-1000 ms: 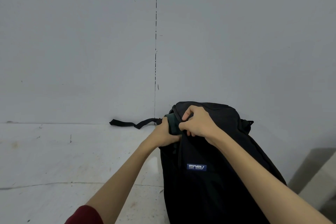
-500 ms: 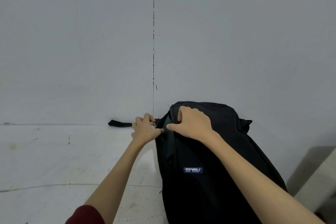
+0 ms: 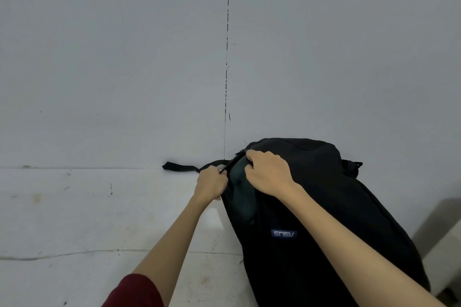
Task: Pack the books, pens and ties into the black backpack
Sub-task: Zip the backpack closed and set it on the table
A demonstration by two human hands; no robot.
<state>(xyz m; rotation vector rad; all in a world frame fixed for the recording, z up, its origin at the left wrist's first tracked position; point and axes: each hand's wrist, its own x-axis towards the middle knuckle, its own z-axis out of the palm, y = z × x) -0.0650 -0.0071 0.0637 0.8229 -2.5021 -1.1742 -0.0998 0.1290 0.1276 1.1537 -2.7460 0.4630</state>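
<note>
The black backpack with a small blue logo patch lies on a white surface against the grey wall, top end toward the wall. Its side opening gapes and shows dark green lining inside. My left hand grips the left edge of the opening near the zipper. My right hand grips the right edge of the opening, fingers curled over the fabric. No books, pens or ties are in view.
A black strap of the backpack trails left along the foot of the wall. The white surface stretches to the left. A pale block stands at the right edge.
The left hand went from the opening out to the left, then back onto its left edge. The opening now gapes wider, showing more green lining. The right hand has stayed at the top.
</note>
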